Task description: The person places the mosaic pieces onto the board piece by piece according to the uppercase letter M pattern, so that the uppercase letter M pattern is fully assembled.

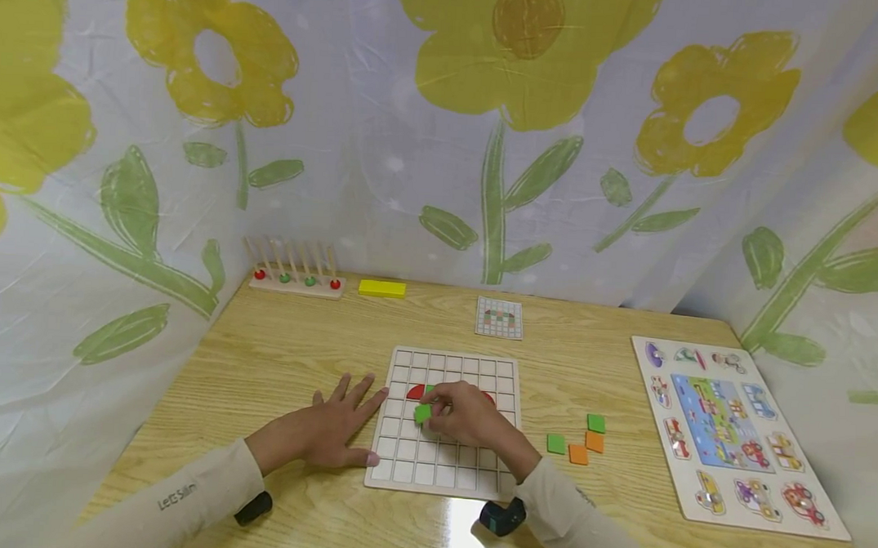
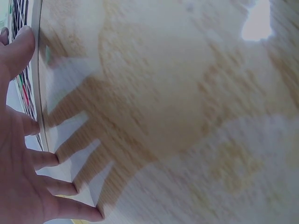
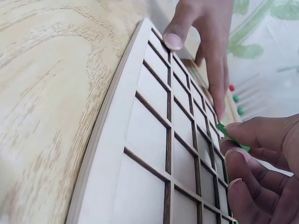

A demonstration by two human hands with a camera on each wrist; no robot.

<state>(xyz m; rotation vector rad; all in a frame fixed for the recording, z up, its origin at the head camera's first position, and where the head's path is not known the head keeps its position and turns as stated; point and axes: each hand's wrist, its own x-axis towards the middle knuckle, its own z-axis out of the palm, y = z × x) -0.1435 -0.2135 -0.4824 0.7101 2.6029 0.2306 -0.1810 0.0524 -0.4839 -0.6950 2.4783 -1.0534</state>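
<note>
A wooden grid board (image 1: pixel 403 472) lies on the table, divided into square cells. Red rounded pieces (image 1: pixel 415 392) and a green piece beside the left one sit in one of its upper rows, partly covered by my right hand. Between thumb and fingers, my right hand (image 1: pixel 468 416) pinches a green square tile (image 1: pixel 422 413) just over the board; the right wrist view shows the tile (image 3: pixel 233 137) tilted at the cells. My left hand (image 1: pixel 335 429) lies with spread fingers at the board's left edge, thumb and index fingertip touching its rim.
Loose green tiles (image 1: pixel 556 443) and orange tiles (image 1: pixel 578 454) lie right of the board. Behind it is a pattern card (image 1: pixel 499 318). A peg stand (image 1: pixel 297 286) with beads and a yellow block (image 1: pixel 383 289) stand at the back left. A picture puzzle board (image 1: pixel 741 434) occupies the right side.
</note>
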